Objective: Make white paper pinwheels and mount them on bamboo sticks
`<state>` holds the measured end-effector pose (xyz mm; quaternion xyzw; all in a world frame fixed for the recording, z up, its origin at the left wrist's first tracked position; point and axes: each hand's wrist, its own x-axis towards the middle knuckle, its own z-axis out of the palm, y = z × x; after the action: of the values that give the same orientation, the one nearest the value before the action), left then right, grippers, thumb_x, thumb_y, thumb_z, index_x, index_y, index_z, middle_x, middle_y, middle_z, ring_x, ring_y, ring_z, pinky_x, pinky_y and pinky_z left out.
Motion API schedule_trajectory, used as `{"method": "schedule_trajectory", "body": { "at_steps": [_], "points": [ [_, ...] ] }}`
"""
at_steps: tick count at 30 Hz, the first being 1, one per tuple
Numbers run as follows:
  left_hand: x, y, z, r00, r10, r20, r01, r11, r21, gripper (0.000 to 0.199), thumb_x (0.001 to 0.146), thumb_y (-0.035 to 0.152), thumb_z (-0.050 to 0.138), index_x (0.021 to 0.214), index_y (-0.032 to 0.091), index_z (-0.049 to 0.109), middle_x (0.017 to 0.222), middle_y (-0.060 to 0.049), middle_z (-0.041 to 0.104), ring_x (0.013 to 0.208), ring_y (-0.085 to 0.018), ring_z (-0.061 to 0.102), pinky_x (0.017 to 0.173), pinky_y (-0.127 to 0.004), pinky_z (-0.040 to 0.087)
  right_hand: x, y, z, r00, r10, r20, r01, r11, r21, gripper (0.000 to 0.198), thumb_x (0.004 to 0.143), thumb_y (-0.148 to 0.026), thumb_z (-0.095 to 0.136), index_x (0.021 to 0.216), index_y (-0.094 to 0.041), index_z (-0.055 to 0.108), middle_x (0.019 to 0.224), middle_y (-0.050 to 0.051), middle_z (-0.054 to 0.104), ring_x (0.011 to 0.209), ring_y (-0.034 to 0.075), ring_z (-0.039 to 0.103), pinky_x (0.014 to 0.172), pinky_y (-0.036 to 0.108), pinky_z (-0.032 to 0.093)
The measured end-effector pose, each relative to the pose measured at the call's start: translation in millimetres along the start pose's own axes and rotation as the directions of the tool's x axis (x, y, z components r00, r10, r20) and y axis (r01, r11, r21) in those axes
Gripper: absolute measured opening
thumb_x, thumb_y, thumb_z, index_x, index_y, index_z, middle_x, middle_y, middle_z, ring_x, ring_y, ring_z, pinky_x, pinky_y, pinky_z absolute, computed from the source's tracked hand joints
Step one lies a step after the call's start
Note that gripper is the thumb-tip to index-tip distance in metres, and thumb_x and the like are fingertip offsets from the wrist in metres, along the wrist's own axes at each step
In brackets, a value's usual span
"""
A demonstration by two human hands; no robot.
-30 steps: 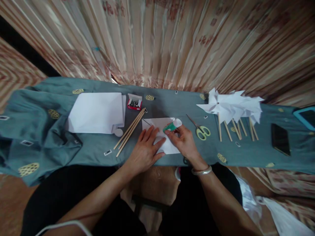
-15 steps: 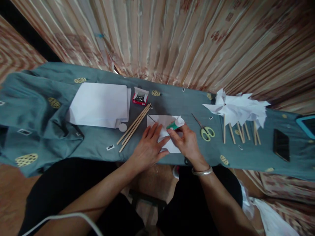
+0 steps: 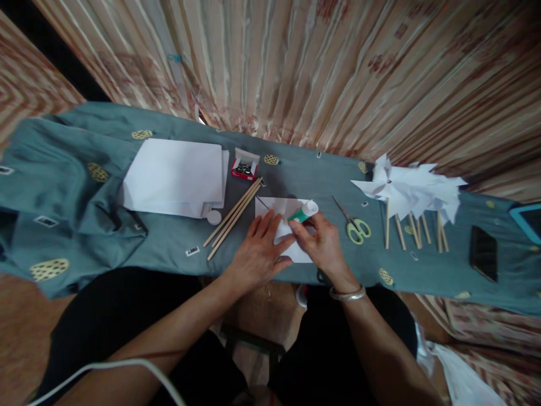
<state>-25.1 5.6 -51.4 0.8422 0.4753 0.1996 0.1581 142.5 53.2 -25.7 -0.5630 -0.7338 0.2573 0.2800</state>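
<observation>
A square of white paper with a slit at its far left corner lies on the cloth in front of me. My left hand rests flat on the paper's left side, fingers spread. In my right hand is a green and white glue stick, tilted over the paper. Whether its tip touches the paper is hidden by my fingers. Left of the paper lie several thin wooden sticks. A small round white cap sits beside them. Scissors with light green handles lie to the right of my right hand.
A stack of white paper lies at the left, near an open red box of small dark metal pieces. Several paper pinwheels on sticks are piled at the right. Farther right are a dark phone and a blue-edged device.
The view has shifted slightly, so the table's things appear a little more to the right. Both hands stay at the paper, with the glue stick still in my right hand.
</observation>
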Motion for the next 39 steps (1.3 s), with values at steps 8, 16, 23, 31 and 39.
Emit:
{"method": "schedule_trajectory", "body": {
  "at_steps": [8,16,23,31,39],
  "points": [
    [0.7,1.3,-1.5,1.000,-0.015,0.011,0.015,1.000,0.022,0.046,0.084,0.039,0.064,0.126,0.023,0.057,0.150,-0.016,0.034,0.143,-0.038,0.022,0.111,-0.060,0.024,-0.9,-4.6,2.0,1.000,-0.008,0.003,0.008,1.000,-0.024,0.028,0.086,-0.045,0.058,0.093,-0.019,0.061,0.084,0.007,0.071,0.076,0.022,0.066,0.072,0.032,0.047],
    [0.1,2.3,-3.7,1.000,-0.019,0.018,0.018,1.000,0.026,0.044,0.084,0.039,0.064,0.126,0.024,0.057,0.151,-0.014,0.034,0.143,-0.038,0.022,0.112,-0.059,0.024,-1.7,-7.0,-0.3,0.997,-0.058,0.049,0.060,0.997,-0.045,0.026,0.088,-0.043,0.055,0.094,-0.019,0.060,0.085,0.007,0.070,0.078,0.022,0.065,0.072,0.032,0.047],
    [0.1,1.8,-3.2,1.000,-0.015,0.024,0.015,0.999,0.038,0.043,0.085,0.040,0.063,0.124,0.022,0.058,0.150,-0.017,0.034,0.143,-0.040,0.022,0.112,-0.059,0.024,-1.3,-7.1,-4.3,0.980,-0.164,0.111,0.170,0.984,-0.050,0.023,0.092,-0.039,0.053,0.098,-0.018,0.059,0.092,0.009,0.069,0.084,0.023,0.065,0.076,0.034,0.049],
    [0.0,2.4,-5.6,0.999,-0.013,0.036,0.011,0.998,0.062,0.044,0.085,0.041,0.062,0.124,0.023,0.059,0.150,-0.018,0.036,0.143,-0.039,0.024,0.112,-0.058,0.024,-1.7,-5.8,-9.3,0.957,-0.255,0.137,0.266,0.962,-0.066,0.027,0.093,-0.042,0.050,0.100,-0.017,0.058,0.093,0.011,0.067,0.086,0.025,0.064,0.077,0.037,0.051],
    [0.0,2.3,-5.6,1.000,-0.009,0.025,0.007,0.997,0.072,0.044,0.085,0.042,0.062,0.125,0.025,0.058,0.149,-0.015,0.038,0.142,-0.038,0.025,0.112,-0.058,0.026,-4.0,-6.6,-13.6,0.948,-0.277,0.156,0.288,0.956,-0.059,0.023,0.094,-0.040,0.050,0.100,-0.019,0.057,0.092,0.009,0.067,0.085,0.023,0.064,0.074,0.035,0.051]
  ]
}}
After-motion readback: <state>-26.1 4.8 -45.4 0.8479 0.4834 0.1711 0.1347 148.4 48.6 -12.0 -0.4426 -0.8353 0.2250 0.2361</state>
